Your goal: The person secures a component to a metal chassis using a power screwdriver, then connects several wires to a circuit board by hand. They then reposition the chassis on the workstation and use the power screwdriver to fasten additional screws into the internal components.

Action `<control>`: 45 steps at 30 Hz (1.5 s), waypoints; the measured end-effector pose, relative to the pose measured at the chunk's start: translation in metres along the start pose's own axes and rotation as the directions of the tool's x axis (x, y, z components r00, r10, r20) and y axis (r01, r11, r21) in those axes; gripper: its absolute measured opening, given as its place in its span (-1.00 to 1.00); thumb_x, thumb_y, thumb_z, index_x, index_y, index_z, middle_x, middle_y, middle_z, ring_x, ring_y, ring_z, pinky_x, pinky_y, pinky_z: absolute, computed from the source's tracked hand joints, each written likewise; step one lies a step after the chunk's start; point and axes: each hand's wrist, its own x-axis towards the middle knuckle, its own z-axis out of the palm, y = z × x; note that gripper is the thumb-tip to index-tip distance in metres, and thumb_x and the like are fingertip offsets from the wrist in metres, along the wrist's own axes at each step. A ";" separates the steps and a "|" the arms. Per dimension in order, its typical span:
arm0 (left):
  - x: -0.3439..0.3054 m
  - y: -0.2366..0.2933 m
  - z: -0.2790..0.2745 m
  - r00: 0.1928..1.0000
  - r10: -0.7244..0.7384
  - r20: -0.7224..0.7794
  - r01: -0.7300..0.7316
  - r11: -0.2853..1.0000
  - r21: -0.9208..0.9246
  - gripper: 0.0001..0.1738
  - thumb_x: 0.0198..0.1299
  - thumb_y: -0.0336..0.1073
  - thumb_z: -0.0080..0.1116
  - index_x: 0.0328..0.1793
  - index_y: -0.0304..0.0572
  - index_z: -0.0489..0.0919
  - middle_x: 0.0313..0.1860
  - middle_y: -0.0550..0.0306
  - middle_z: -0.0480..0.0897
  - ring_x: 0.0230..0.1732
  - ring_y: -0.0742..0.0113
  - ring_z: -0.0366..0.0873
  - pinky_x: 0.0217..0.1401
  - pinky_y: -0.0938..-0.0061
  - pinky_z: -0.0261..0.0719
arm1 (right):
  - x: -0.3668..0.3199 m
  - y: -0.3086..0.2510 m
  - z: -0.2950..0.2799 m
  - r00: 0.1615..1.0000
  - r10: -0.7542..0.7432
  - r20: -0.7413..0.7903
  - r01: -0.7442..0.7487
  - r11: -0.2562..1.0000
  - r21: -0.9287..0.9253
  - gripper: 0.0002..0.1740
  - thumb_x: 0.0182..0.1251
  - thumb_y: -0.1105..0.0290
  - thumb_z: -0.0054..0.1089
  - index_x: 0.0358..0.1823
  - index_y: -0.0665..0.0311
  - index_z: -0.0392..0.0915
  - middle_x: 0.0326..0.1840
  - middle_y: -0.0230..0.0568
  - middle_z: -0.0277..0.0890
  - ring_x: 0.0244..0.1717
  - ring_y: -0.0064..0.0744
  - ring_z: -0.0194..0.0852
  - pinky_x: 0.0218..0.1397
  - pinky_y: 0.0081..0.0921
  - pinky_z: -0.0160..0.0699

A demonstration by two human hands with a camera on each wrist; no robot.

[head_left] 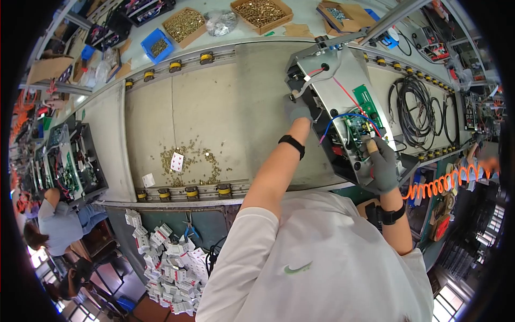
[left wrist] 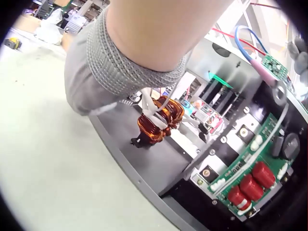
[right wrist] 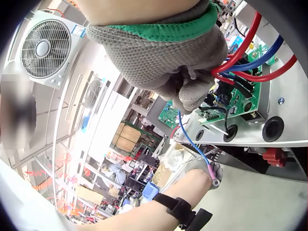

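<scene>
An open metal case (head_left: 335,88) with circuit boards and wires lies at an angle on the line. My left hand (head_left: 299,110), in a grey glove, grips the case's left edge; its fingertips are mostly hidden. Close by, inside the case, sits a copper coil (left wrist: 159,118). My right hand (head_left: 384,167), also gloved, is at the near end beside the green circuit board (head_left: 355,131), with curled fingers (right wrist: 195,94) over it. I cannot tell what they hold. Red wires (right wrist: 245,43) pass right beside that hand. A blue wire (right wrist: 192,142) ends in a loose ring terminal (right wrist: 215,182).
Loose brass screws (head_left: 212,166) and a playing card (head_left: 176,161) lie left on the line. Coiled black cables (head_left: 416,110) are to the right. Screw boxes (head_left: 184,27) line the far side. White boxes (head_left: 171,263) pile up at lower left. An orange coiled hose (head_left: 445,182) hangs nearby.
</scene>
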 end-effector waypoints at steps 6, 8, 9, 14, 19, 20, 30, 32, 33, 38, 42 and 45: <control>-0.001 0.016 0.012 0.942 0.244 0.229 -0.181 0.947 -0.265 -0.65 0.16 -0.29 0.10 0.06 -0.27 0.51 -0.06 -0.16 0.62 0.01 0.00 0.57 0.03 0.24 0.47 | 0.001 -0.006 0.003 0.992 0.122 -0.032 -0.118 0.989 0.090 -0.70 0.43 0.31 -0.02 0.00 0.34 0.55 -0.35 -0.44 0.48 -0.38 -0.71 0.29 -0.33 -0.72 0.24; 0.022 0.000 0.025 0.960 0.127 0.249 -0.108 0.990 -0.089 -0.61 0.05 -0.32 0.19 0.04 -0.29 0.53 -0.06 -0.17 0.62 0.03 -0.03 0.57 0.06 0.24 0.47 | 0.003 -0.003 0.003 0.996 0.079 -0.029 -0.077 0.995 0.064 -0.71 0.43 0.31 -0.02 0.00 0.34 0.55 -0.35 -0.44 0.48 -0.38 -0.71 0.29 -0.33 -0.73 0.23; 0.027 -0.003 0.026 0.960 0.123 0.253 -0.103 0.991 -0.091 -0.61 0.05 -0.32 0.19 0.04 -0.29 0.53 -0.06 -0.17 0.62 0.03 -0.03 0.57 0.06 0.24 0.47 | 0.004 -0.001 0.003 0.999 0.032 -0.022 -0.031 0.999 0.043 -0.71 0.43 0.31 -0.01 -0.01 0.34 0.55 -0.36 -0.45 0.48 -0.38 -0.72 0.29 -0.34 -0.74 0.22; 0.034 0.006 0.014 0.901 0.097 0.423 -0.177 0.972 0.155 -0.57 -0.05 -0.32 0.24 0.00 -0.36 0.54 -0.04 -0.25 0.61 0.01 -0.02 0.58 0.03 0.25 0.50 | 0.004 0.005 0.003 0.992 -0.125 0.002 0.123 0.977 -0.175 -0.72 0.42 0.29 0.00 -0.03 0.33 0.55 -0.36 -0.46 0.48 -0.38 -0.72 0.28 -0.33 -0.74 0.21; 0.032 0.028 0.013 0.900 -0.028 0.434 -0.045 0.986 0.158 -0.59 0.03 -0.19 0.20 -0.06 -0.35 0.56 -0.18 -0.22 0.64 -0.20 0.03 0.65 -0.20 0.27 0.56 | 0.007 0.005 0.004 0.998 0.048 -0.034 -0.047 0.999 0.023 -0.71 0.42 0.29 0.00 -0.02 0.33 0.55 -0.35 -0.45 0.49 -0.41 -0.74 0.27 -0.36 -0.75 0.20; 0.027 0.037 0.010 0.879 -0.207 0.430 0.192 0.978 0.077 -0.59 0.07 -0.14 0.16 -0.07 -0.32 0.58 -0.23 -0.21 0.64 -0.28 0.05 0.66 -0.28 0.27 0.57 | 0.008 0.006 0.002 0.998 0.046 -0.036 -0.048 0.998 -0.039 -0.72 0.42 0.30 0.00 -0.02 0.33 0.55 -0.35 -0.45 0.49 -0.42 -0.74 0.27 -0.38 -0.75 0.20; -0.001 0.052 -0.033 0.655 0.096 0.749 -0.396 0.888 0.233 -0.62 -0.01 -0.16 0.36 -0.07 -0.17 0.65 -0.30 0.04 0.68 -0.32 0.23 0.61 -0.21 0.50 0.58 | 0.007 0.008 -0.001 1.000 0.004 -0.025 -0.006 0.995 -0.098 -0.71 0.42 0.31 -0.01 0.00 0.33 0.55 -0.36 -0.44 0.50 -0.44 -0.74 0.25 -0.40 -0.76 0.19; -0.010 0.057 -0.039 0.647 0.011 0.762 -0.345 0.896 0.280 -0.63 -0.10 -0.24 0.42 -0.12 -0.16 0.67 -0.24 0.06 0.69 -0.25 0.23 0.62 -0.11 0.45 0.57 | 0.006 0.004 0.002 0.999 0.019 -0.036 -0.022 0.996 -0.082 -0.71 0.41 0.32 -0.01 0.00 0.34 0.55 -0.36 -0.44 0.49 -0.43 -0.74 0.25 -0.39 -0.76 0.19; -0.012 0.060 -0.042 0.586 0.051 0.809 -0.489 0.818 0.303 -0.62 -0.08 -0.27 0.39 -0.08 -0.16 0.65 -0.24 0.04 0.68 -0.24 0.24 0.61 -0.12 0.43 0.57 | 0.006 0.002 0.003 0.999 0.034 -0.036 -0.036 0.997 -0.067 -0.71 0.41 0.33 -0.01 0.00 0.34 0.55 -0.36 -0.44 0.49 -0.43 -0.73 0.25 -0.38 -0.75 0.20; -0.006 0.044 -0.048 0.489 0.245 0.837 -0.695 0.689 0.205 -0.62 -0.07 -0.33 0.35 -0.05 -0.16 0.62 -0.21 0.04 0.66 -0.19 0.22 0.61 -0.10 0.40 0.57 | 0.003 0.003 0.003 0.996 0.074 -0.053 -0.072 0.997 0.042 -0.71 0.42 0.34 -0.02 0.00 0.35 0.55 -0.36 -0.44 0.49 -0.42 -0.72 0.25 -0.37 -0.74 0.20; 0.000 0.038 -0.052 0.450 0.285 0.846 -0.760 0.619 0.196 -0.63 -0.06 -0.36 0.32 -0.05 -0.20 0.60 -0.15 -0.03 0.63 -0.13 0.14 0.60 -0.05 0.36 0.57 | 0.003 0.008 0.000 0.998 0.051 -0.021 -0.051 0.999 0.006 -0.71 0.37 0.37 -0.04 -0.01 0.36 0.53 -0.31 -0.41 0.46 -0.35 -0.68 0.29 -0.28 -0.71 0.27; -0.011 0.047 -0.045 0.425 0.221 0.878 -0.881 0.324 0.345 -0.62 0.00 -0.33 0.26 0.00 -0.19 0.56 -0.06 -0.07 0.56 -0.03 0.08 0.56 0.00 0.31 0.55 | 0.000 -0.003 0.003 0.996 0.089 0.000 -0.089 0.995 0.034 -0.72 0.33 0.39 -0.04 -0.03 0.36 0.52 -0.27 -0.38 0.44 -0.27 -0.63 0.34 -0.20 -0.68 0.33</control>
